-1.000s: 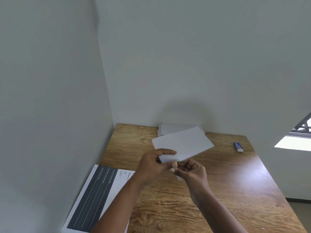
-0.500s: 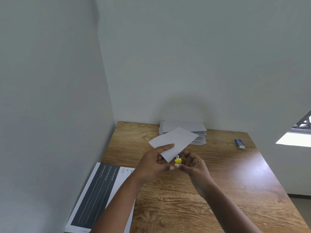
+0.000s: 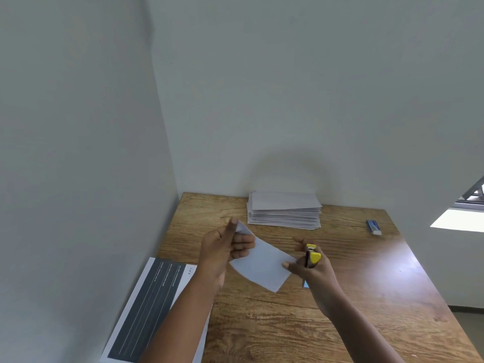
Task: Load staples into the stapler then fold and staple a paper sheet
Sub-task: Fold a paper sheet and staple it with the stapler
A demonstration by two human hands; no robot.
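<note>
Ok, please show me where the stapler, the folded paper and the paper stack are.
stapler (image 3: 313,256), head view, on its yellow end above the right hand.
folded paper (image 3: 262,265), head view, on the middle of the sheet between the hands.
paper stack (image 3: 285,205), head view, on the top sheet.

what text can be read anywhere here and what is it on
"2 of 2": white margin of the printed sheet at the table's left edge.
White lines on its dark panel: too small to read.
Blue box at the far right: print blurred, unreadable.
</note>
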